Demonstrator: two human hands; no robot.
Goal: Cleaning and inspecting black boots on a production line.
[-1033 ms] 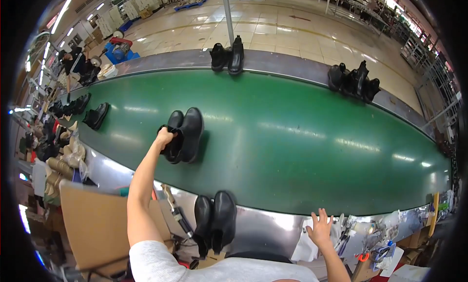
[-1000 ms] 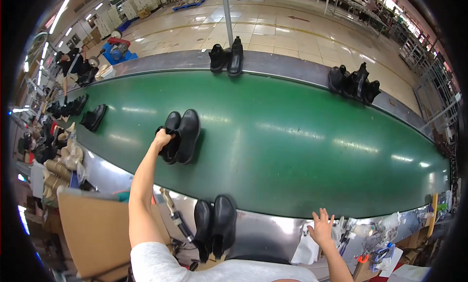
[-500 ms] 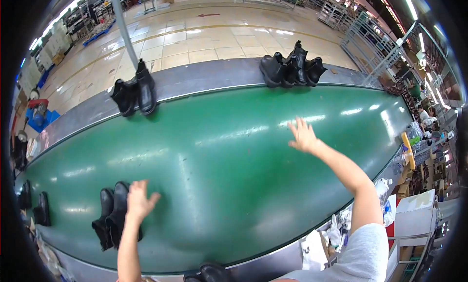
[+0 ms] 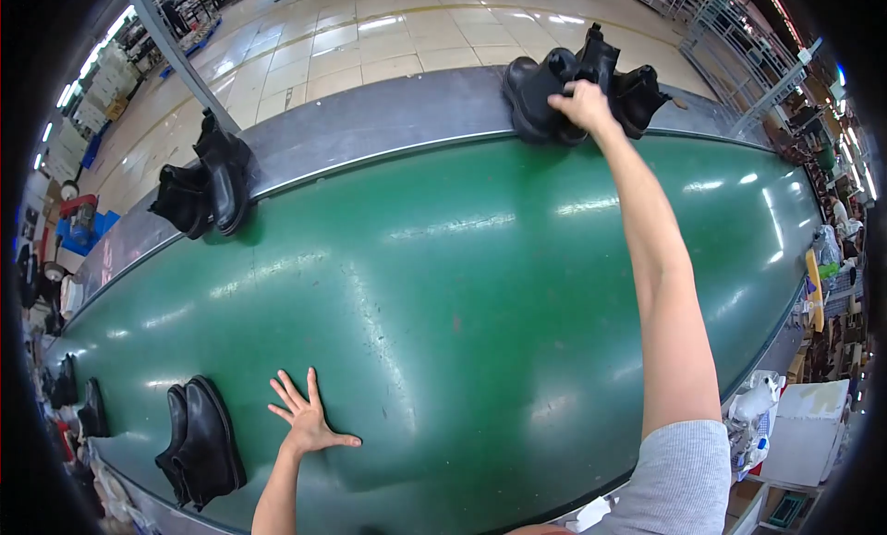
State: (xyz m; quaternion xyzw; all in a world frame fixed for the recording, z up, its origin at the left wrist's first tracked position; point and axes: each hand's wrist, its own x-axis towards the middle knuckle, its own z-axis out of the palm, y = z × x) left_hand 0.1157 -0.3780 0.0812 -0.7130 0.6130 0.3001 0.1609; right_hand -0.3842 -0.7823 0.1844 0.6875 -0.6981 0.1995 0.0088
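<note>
A wide green conveyor belt (image 4: pixel 443 285) fills the view. My right hand (image 4: pixel 580 103) reaches across it to the far edge and grips a pair of black boots (image 4: pixel 540 96) there; another black boot (image 4: pixel 642 96) stands just to their right. My left hand (image 4: pixel 305 419) lies flat on the belt near me, fingers spread, holding nothing. Just left of it is a pair of black shoes (image 4: pixel 199 438).
A second pair of black boots (image 4: pixel 205 186) stands on the grey far rim (image 4: pixel 370 128) at the left. More dark shoes (image 4: pixel 78 401) lie at the belt's left end. White boxes and clutter (image 4: pixel 795 424) sit at the lower right. A tiled floor lies beyond.
My left hand has let go of the black shoes and now rests flat beside them. My right arm has stretched across the belt and closed on the boots at the far edge.
</note>
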